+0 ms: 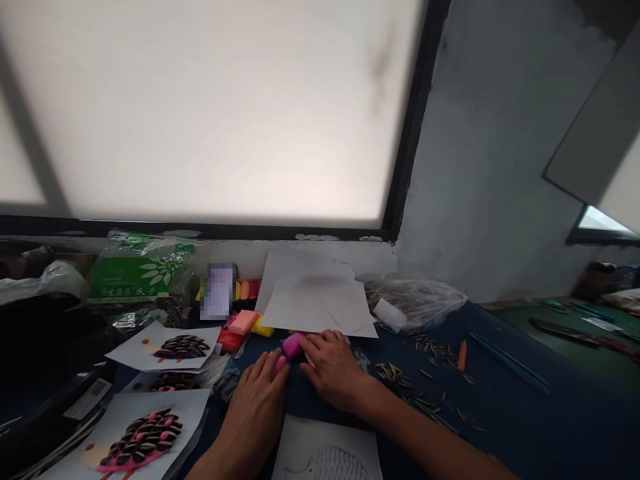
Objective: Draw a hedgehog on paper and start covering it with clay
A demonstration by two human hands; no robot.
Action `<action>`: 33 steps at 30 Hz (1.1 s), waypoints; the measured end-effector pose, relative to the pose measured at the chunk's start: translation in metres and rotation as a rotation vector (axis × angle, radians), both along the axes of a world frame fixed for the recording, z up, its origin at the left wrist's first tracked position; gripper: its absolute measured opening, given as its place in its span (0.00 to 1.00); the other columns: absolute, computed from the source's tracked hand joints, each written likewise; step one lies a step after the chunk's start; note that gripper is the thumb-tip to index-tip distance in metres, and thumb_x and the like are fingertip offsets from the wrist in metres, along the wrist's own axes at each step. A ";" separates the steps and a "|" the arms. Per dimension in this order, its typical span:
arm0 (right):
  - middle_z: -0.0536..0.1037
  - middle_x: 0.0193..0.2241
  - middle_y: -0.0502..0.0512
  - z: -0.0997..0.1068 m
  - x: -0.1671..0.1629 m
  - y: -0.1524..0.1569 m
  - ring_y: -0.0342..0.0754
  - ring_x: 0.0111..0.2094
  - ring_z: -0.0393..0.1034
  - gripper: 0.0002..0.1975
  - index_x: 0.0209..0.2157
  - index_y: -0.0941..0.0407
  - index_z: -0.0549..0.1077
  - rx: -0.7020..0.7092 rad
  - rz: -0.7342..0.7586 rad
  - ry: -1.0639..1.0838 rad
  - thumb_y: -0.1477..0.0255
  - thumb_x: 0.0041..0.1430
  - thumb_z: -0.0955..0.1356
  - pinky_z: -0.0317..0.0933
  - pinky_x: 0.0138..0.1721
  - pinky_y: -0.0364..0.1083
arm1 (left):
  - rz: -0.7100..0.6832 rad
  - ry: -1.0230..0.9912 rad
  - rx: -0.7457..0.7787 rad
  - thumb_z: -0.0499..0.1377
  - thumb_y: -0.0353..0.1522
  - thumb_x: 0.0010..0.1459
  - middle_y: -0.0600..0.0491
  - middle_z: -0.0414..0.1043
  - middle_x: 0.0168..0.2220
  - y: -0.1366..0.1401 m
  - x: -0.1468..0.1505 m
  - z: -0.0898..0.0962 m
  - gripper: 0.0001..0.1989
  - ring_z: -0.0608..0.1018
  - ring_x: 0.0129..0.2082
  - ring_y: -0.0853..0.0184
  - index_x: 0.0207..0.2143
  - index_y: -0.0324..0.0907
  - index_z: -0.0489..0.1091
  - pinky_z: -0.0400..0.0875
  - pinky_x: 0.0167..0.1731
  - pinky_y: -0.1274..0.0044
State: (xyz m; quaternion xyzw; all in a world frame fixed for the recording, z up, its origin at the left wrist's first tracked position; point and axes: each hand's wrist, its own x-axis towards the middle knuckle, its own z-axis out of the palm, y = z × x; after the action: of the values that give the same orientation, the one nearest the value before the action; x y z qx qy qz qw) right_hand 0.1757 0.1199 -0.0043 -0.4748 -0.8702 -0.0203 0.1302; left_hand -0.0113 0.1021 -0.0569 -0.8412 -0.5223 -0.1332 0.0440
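At the left, picture cards (125, 433) decorated with seeds lie on the dark blue surface (500, 433), below a green packet (125, 277). Next come a salmon pack (243, 323), a red pack (230, 342) and a yellow pack (263, 326), bunched together. The left hand (260, 390) has its fingers close together, fingertips at a pink lump (280, 363); whether it pinches the lump cannot be told. Just beside that lies a magenta block (293, 345), between the hands. The right hand (330, 367) is bent over the block's right end, its grip unclear. White sheets (320, 300) lie beyond; a drawing (327, 447) lies nearer the person. Further right are a clear plastic bag (425, 300), loose seeds (395, 375), an orange stick (462, 356) and a slim blue tool (510, 363).
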 end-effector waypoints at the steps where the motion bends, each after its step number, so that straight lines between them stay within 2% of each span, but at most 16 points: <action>1: 0.77 0.52 0.61 0.002 0.002 -0.001 0.60 0.51 0.67 0.16 0.54 0.57 0.71 -0.002 0.033 0.003 0.69 0.66 0.66 0.58 0.54 0.57 | 0.022 -0.002 0.007 0.49 0.22 0.60 0.37 0.63 0.63 0.001 -0.001 -0.001 0.23 0.67 0.62 0.46 0.57 0.36 0.70 0.64 0.57 0.55; 4: 0.77 0.52 0.55 0.004 0.009 -0.006 0.57 0.55 0.65 0.14 0.51 0.54 0.73 -0.013 0.118 0.012 0.69 0.66 0.67 0.55 0.57 0.54 | 0.075 -0.019 0.029 0.48 0.22 0.60 0.34 0.61 0.63 0.002 0.000 -0.004 0.23 0.63 0.64 0.43 0.56 0.31 0.69 0.61 0.58 0.53; 6: 0.77 0.53 0.53 0.003 0.015 -0.010 0.55 0.57 0.64 0.12 0.50 0.53 0.74 -0.019 0.146 0.019 0.69 0.67 0.66 0.53 0.59 0.52 | 0.071 -0.035 0.036 0.48 0.22 0.60 0.37 0.59 0.65 0.002 0.002 -0.005 0.25 0.61 0.65 0.44 0.60 0.33 0.66 0.60 0.59 0.53; 8: 0.78 0.52 0.55 0.001 0.020 -0.013 0.54 0.57 0.64 0.12 0.50 0.54 0.74 -0.018 0.130 0.029 0.70 0.69 0.62 0.53 0.59 0.52 | 0.038 -0.047 0.034 0.49 0.22 0.60 0.43 0.58 0.67 0.001 0.004 -0.005 0.29 0.61 0.65 0.46 0.63 0.40 0.63 0.60 0.59 0.53; 10: 0.78 0.50 0.59 -0.003 0.023 -0.018 0.55 0.54 0.67 0.14 0.49 0.57 0.75 -0.016 0.089 0.035 0.73 0.70 0.60 0.56 0.56 0.53 | 0.004 -0.053 0.030 0.50 0.23 0.60 0.45 0.60 0.66 0.000 0.005 -0.003 0.29 0.63 0.64 0.45 0.63 0.45 0.64 0.61 0.58 0.51; 13: 0.77 0.50 0.63 -0.008 0.027 -0.026 0.57 0.51 0.69 0.13 0.50 0.57 0.74 -0.018 0.050 0.030 0.75 0.67 0.63 0.60 0.53 0.55 | -0.025 -0.064 0.036 0.49 0.24 0.61 0.42 0.67 0.62 -0.002 0.005 0.003 0.24 0.69 0.60 0.46 0.58 0.44 0.70 0.61 0.57 0.51; 16: 0.73 0.56 0.67 -0.010 0.032 -0.033 0.59 0.56 0.66 0.18 0.54 0.59 0.71 -0.012 0.029 0.023 0.77 0.64 0.64 0.59 0.56 0.57 | -0.055 -0.080 0.051 0.47 0.22 0.62 0.45 0.73 0.55 -0.003 0.004 0.010 0.23 0.75 0.55 0.54 0.51 0.45 0.73 0.62 0.58 0.56; 18: 0.71 0.58 0.67 -0.009 0.034 -0.034 0.59 0.59 0.64 0.19 0.56 0.59 0.70 -0.006 0.026 0.015 0.78 0.64 0.64 0.57 0.58 0.57 | -0.081 -0.085 0.058 0.47 0.21 0.61 0.46 0.73 0.55 -0.002 0.002 0.010 0.24 0.75 0.54 0.56 0.54 0.47 0.71 0.63 0.58 0.58; 21: 0.71 0.59 0.61 -0.008 0.030 -0.029 0.55 0.60 0.62 0.16 0.54 0.56 0.72 0.003 0.054 -0.008 0.77 0.68 0.62 0.56 0.60 0.53 | -0.120 -0.061 0.054 0.49 0.23 0.61 0.47 0.67 0.62 0.001 0.001 0.004 0.27 0.69 0.61 0.52 0.60 0.49 0.67 0.63 0.58 0.56; 23: 0.73 0.57 0.60 -0.008 0.022 -0.023 0.53 0.60 0.63 0.15 0.52 0.56 0.73 0.009 0.062 -0.030 0.76 0.71 0.59 0.56 0.60 0.52 | -0.125 -0.032 0.047 0.50 0.24 0.61 0.45 0.63 0.64 0.002 0.000 0.001 0.26 0.66 0.63 0.48 0.60 0.47 0.67 0.61 0.58 0.53; 25: 0.77 0.52 0.61 -0.009 0.012 -0.016 0.54 0.56 0.67 0.14 0.50 0.58 0.74 0.010 0.043 -0.057 0.74 0.71 0.60 0.58 0.58 0.52 | -0.102 -0.006 0.046 0.49 0.24 0.61 0.41 0.63 0.64 0.002 0.001 0.000 0.24 0.65 0.63 0.44 0.59 0.43 0.69 0.58 0.58 0.49; 27: 0.76 0.51 0.67 -0.010 0.003 -0.010 0.59 0.53 0.69 0.14 0.47 0.61 0.76 0.021 -0.018 -0.083 0.74 0.71 0.60 0.61 0.54 0.56 | -0.066 0.011 0.048 0.49 0.23 0.60 0.36 0.64 0.63 0.000 0.003 0.001 0.24 0.65 0.62 0.41 0.58 0.38 0.70 0.55 0.58 0.46; 29: 0.76 0.50 0.69 -0.011 -0.003 -0.007 0.62 0.50 0.70 0.13 0.46 0.61 0.76 0.028 -0.060 -0.107 0.73 0.70 0.61 0.64 0.50 0.58 | -0.043 0.022 0.045 0.50 0.23 0.59 0.35 0.64 0.63 -0.001 0.004 0.003 0.25 0.66 0.62 0.41 0.59 0.37 0.69 0.55 0.58 0.46; 33: 0.78 0.45 0.64 -0.007 -0.006 -0.001 0.60 0.48 0.71 0.12 0.44 0.59 0.77 0.024 -0.074 -0.167 0.71 0.70 0.62 0.66 0.49 0.57 | -0.040 0.032 0.033 0.52 0.25 0.59 0.38 0.63 0.63 -0.003 0.004 0.005 0.25 0.66 0.62 0.44 0.59 0.39 0.68 0.56 0.59 0.48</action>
State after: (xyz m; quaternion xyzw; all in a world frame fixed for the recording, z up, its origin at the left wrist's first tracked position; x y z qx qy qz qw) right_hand 0.1702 0.1185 -0.0113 -0.5017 -0.8595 -0.0751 0.0621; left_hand -0.0075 0.0995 -0.0521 -0.8525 -0.5025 -0.1290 0.0635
